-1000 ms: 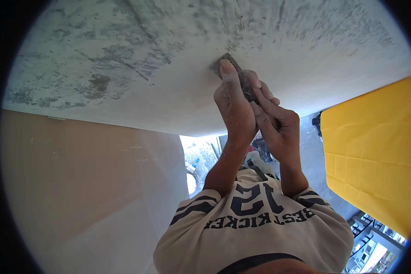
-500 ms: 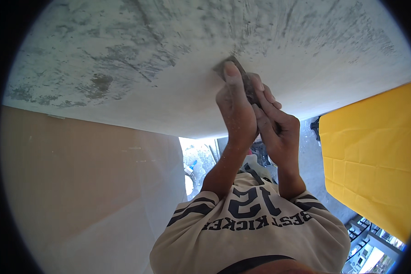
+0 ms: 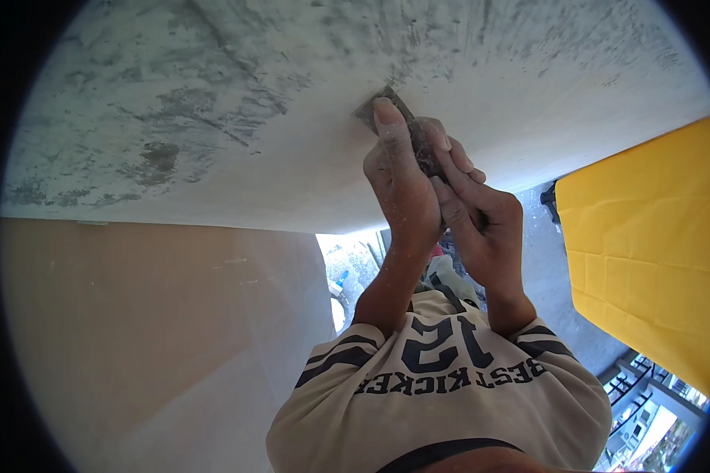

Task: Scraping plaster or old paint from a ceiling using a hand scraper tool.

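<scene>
A dark, dust-covered sanding block (image 3: 422,146) lies slanted against a whitish plastered surface (image 3: 308,173) streaked with grey. My left hand (image 3: 402,173) is closed on it, the thumb stretched along its far end. From the other side my right hand (image 3: 485,221) grips the near part, its fingers laid along the block's right edge. Both hands are close together and whitened with dust. My palms and fingers hide much of the block, and its contact face is out of sight.
A smooth beige panel (image 3: 158,315) stands at the left, meeting the plastered surface. Bright yellow sheeting (image 3: 647,236) hangs at the right. Below my arms shows a grey floor (image 3: 536,236) with dust specks. Shelving (image 3: 635,394) stands at the lower right.
Both hands and the block have shifted slightly left and up in the picture, still against the surface. The whole view has tilted a little. The grip looks the same.
</scene>
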Demonstrator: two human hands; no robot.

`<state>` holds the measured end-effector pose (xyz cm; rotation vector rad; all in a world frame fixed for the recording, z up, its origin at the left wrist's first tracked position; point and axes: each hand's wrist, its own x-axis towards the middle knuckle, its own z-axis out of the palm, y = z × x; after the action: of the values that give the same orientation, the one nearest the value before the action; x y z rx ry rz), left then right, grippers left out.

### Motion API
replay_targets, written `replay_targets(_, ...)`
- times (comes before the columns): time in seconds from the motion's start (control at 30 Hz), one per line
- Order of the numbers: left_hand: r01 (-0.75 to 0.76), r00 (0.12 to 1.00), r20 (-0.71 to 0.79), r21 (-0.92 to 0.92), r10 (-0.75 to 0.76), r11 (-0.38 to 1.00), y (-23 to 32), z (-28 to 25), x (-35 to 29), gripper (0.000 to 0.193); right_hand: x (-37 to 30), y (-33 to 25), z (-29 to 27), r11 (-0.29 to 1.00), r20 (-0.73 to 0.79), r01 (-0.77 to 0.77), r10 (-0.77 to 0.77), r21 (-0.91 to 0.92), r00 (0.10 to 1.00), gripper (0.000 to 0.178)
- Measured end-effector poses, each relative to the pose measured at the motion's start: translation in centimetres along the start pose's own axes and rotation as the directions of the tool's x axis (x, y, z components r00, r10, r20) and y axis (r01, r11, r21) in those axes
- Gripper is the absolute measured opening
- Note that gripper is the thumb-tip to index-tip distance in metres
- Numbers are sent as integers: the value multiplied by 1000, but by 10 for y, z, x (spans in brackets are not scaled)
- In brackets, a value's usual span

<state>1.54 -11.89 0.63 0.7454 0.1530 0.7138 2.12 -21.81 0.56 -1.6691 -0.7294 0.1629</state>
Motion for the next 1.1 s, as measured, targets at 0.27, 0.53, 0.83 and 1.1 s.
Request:
replay_targets(0.27,8,1000,-27,35,-7,999,1,-4,3,59,1,13,4,997,-37,65,-63,46,997,36)
replay_targets(0.53,0,999,-33,25,1,1000,11,-2,8,60,7,5,12,993,-62,113,-110,40,992,36)
replay_targets(0.83,59,998,-15,46,-58,997,-8,-5,2,60,0,14,10,993,-101,119,-119,-8,988,35)
replay_targets(1.1,31,999,-39,95,-28,995,-9,-6,1,59,-8,18,5,995,-35,41,-44,-92,998,40)
